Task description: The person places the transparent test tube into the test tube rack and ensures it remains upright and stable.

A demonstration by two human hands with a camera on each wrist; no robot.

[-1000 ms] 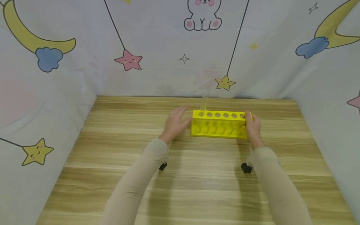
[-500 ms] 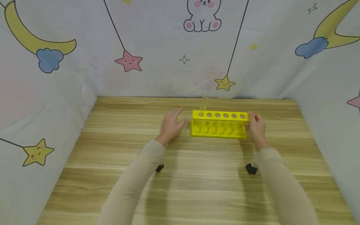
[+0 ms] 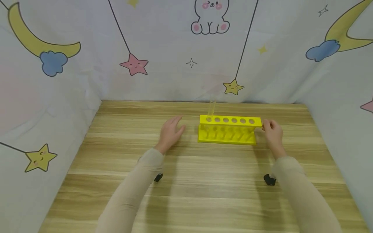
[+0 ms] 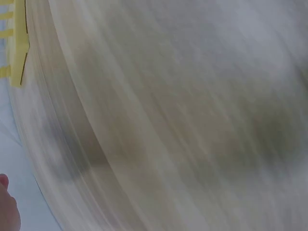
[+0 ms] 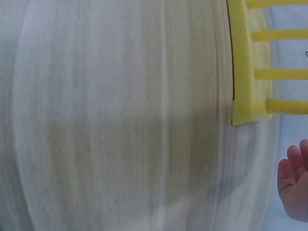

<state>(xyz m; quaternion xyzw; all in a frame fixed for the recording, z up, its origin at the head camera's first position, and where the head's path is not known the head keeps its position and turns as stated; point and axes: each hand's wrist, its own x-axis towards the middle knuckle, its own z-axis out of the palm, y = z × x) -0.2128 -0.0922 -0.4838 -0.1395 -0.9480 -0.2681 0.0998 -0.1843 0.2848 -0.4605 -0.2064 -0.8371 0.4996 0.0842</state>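
Observation:
A yellow test tube rack [image 3: 230, 124] stands upright on the wooden table, with one row of holes along its top. A clear test tube [image 3: 211, 109] is in the leftmost hole and sticks up above the rack. Left of the rack, apart from it, is my left hand [image 3: 170, 133], fingers extended and holding nothing. My right hand [image 3: 273, 132] is just beyond the rack's right end with loosely bent fingers. In the right wrist view, a gap separates that hand [image 5: 296, 187] from the rack [image 5: 244, 91]. Only a sliver of the left hand [image 4: 8, 209] enters the left wrist view.
Patterned white cloth [image 3: 169, 77] rises behind the wooden table [image 3: 215, 184] and along both sides. The rack is close to the table's back edge. A black wrist-worn piece [image 3: 269, 180] shows below the right sleeve. The left wrist view is blurred.
Both hands have come away from the rack: the left hand moved left and toward me, the right hand let go of the right end and moved right. The rack and tube stayed put.

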